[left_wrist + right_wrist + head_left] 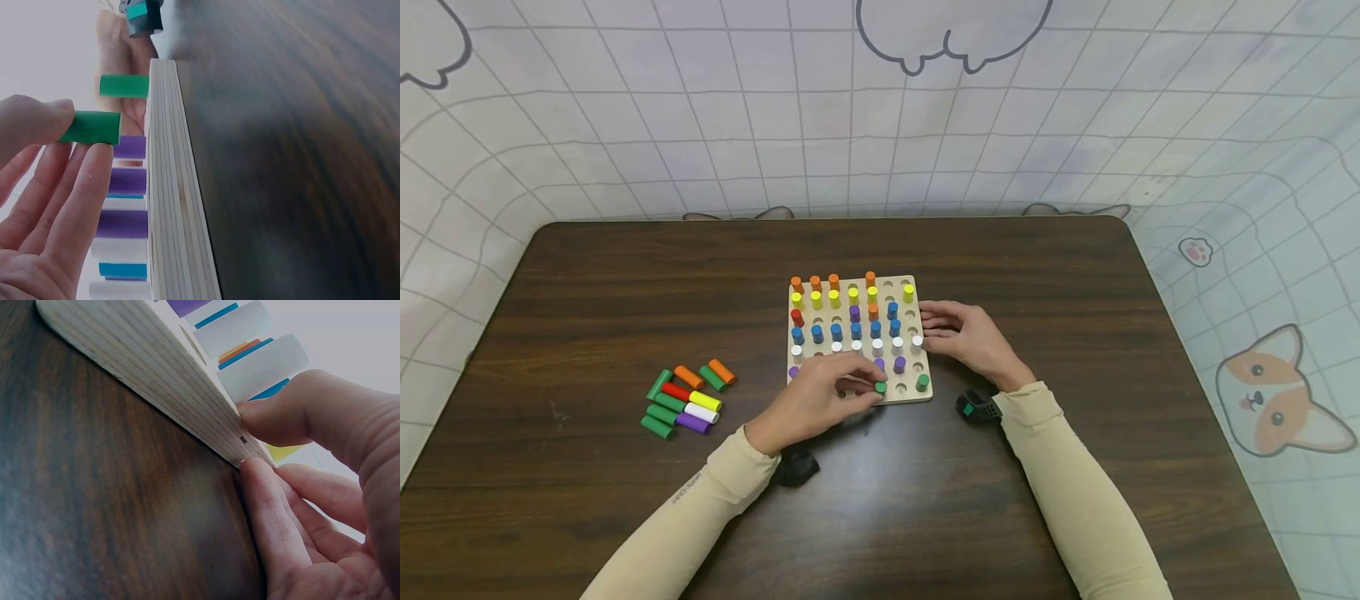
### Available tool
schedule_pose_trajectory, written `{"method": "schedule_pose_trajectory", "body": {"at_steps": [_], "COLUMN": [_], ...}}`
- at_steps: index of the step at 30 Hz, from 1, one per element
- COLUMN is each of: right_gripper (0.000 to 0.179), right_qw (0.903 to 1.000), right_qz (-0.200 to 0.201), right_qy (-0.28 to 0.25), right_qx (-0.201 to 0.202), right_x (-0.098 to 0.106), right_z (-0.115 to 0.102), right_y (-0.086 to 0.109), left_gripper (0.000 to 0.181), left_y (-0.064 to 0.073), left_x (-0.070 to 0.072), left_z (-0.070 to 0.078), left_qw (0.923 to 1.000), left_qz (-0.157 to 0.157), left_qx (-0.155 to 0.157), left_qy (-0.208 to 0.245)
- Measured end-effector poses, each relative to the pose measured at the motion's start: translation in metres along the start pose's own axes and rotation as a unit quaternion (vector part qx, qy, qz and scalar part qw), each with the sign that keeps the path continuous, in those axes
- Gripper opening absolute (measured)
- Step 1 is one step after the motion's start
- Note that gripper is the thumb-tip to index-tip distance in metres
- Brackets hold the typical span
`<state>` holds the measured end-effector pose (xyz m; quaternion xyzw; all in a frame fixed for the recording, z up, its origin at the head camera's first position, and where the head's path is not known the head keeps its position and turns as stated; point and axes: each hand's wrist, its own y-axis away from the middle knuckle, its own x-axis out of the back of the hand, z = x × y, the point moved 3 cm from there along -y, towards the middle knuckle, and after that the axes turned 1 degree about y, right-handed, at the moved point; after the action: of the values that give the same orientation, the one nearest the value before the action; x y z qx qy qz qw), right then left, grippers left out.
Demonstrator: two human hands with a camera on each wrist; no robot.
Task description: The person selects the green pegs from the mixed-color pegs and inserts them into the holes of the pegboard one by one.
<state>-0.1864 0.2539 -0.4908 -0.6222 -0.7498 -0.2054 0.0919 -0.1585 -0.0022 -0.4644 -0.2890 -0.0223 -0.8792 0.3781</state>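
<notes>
My left hand pinches a green peg between thumb and fingertips, over the front row of a pale wooden pegboard. In the left wrist view the peg stands upright to the board, its lower end apart from the board's face. Another green peg sits at the front right corner, and purple pegs stand in the row behind. At the board's right edge, my right hand touches the side with its thumb and fingers. The left hand hides part of the front rows.
Loose pegs lie left of the board on the dark wooden table: several green, two orange, one red, one yellow, one white and one purple. Orange, yellow, blue and white pegs fill rows farther back.
</notes>
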Motion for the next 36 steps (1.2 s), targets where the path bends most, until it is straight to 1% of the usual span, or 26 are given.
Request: {"method": "schedule_pose_trajectory", "body": {"at_steps": [7,11,17,29,31,36], "right_gripper": [0.061,0.061,0.061,0.062,0.061,0.061], "right_qw": [1.0000,1.0000,1.0000,1.0000,1.0000,1.0000], "right_qz": [0.000,0.002,0.003,0.001,0.001,0.001], "right_qy": [-0.002,-0.001,0.004,0.003,0.002,-0.002], "right_qx": [0.001,0.001,0.001,0.002,0.001,0.000], "right_x": [0.000,0.001,0.001,0.000,0.000,0.000], "right_z": [0.002,0.001,0.001,0.000,0.001,0.001], "right_y": [-0.001,-0.001,-0.002,-0.001,-0.001,-0.001], "left_gripper": [0.019,0.019,0.020,0.021,0.022,0.024], "left_y": [-0.004,-0.008,-0.012,-0.014,-0.015,-0.016], "left_x": [-0.006,-0.010,-0.014,-0.021,-0.022,-0.025], "left_z": [0.006,0.009,0.011,0.012,0.012,0.011], "left_qw": [0.9996,0.9995,0.9998,0.9968,0.9963,0.9966], "left_qz": [0.009,0.010,0.016,0.035,0.038,0.040], "left_qx": [-0.014,-0.016,-0.010,-0.049,-0.051,-0.044], "left_qy": [0.025,0.025,0.001,-0.054,-0.058,-0.057]}}
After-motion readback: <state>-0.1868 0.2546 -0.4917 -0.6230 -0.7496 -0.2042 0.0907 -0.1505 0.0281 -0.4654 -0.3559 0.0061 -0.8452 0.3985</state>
